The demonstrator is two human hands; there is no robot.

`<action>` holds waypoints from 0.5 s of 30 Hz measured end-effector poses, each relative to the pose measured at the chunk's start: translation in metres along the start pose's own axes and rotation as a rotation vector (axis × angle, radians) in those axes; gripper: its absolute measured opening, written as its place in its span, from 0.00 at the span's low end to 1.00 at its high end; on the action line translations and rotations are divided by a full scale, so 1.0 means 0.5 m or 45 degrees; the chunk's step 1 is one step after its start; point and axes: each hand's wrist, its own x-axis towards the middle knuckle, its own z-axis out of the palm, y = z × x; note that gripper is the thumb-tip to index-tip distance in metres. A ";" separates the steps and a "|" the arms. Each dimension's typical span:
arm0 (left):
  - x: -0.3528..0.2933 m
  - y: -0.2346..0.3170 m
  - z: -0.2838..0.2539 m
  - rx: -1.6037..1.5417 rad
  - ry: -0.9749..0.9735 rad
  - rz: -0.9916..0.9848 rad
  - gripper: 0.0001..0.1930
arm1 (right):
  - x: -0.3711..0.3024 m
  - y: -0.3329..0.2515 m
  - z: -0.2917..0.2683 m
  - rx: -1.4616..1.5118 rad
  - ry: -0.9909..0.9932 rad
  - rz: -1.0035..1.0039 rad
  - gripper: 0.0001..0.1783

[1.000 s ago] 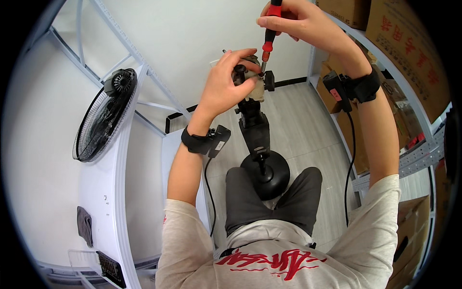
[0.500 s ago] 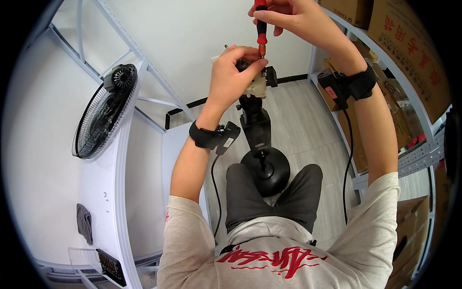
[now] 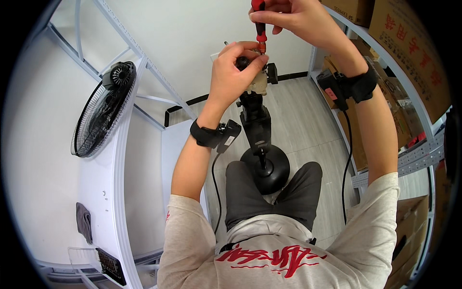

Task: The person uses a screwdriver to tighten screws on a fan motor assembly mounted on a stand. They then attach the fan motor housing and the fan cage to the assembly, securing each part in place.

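Note:
A red and black screwdriver [image 3: 260, 30] points down, its upper handle held by the fingers of my right hand [image 3: 288, 17]. Its tip reaches the pale motor housing [image 3: 259, 84] on top of a black fan stand [image 3: 256, 127]. My left hand [image 3: 230, 72] curls round the back of this housing, thumb and fingers closed beside the screwdriver's lower end. Those fingers hide the exact spot where the tip meets the housing, and any screw there. A dark round knob [image 3: 242, 63] shows between thumb and forefinger. The stand's round black base [image 3: 276, 180] rests on the floor between my legs.
On the white shelf [image 3: 103, 183] at left lie a fan head with a wire guard [image 3: 103, 113], a few small screws [image 3: 105, 195], a grey cloth [image 3: 83, 223] and a black case of bits [image 3: 110, 266]. Cardboard boxes [image 3: 409, 53] fill the rack at right. Cables hang from both wrist straps.
The screwdriver's top has tipped slightly left and my right hand has shifted a little with it. The stand's upper part has turned slightly. Both holds stay the same.

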 end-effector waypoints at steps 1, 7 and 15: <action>0.000 -0.001 -0.002 0.058 -0.020 0.028 0.12 | -0.001 0.001 0.000 -0.057 0.010 -0.023 0.33; -0.001 -0.004 -0.003 0.113 -0.042 0.028 0.13 | -0.003 -0.005 0.004 0.159 -0.023 0.035 0.33; -0.001 0.002 0.002 0.088 0.002 0.058 0.09 | 0.000 0.001 0.003 -0.288 0.011 -0.103 0.36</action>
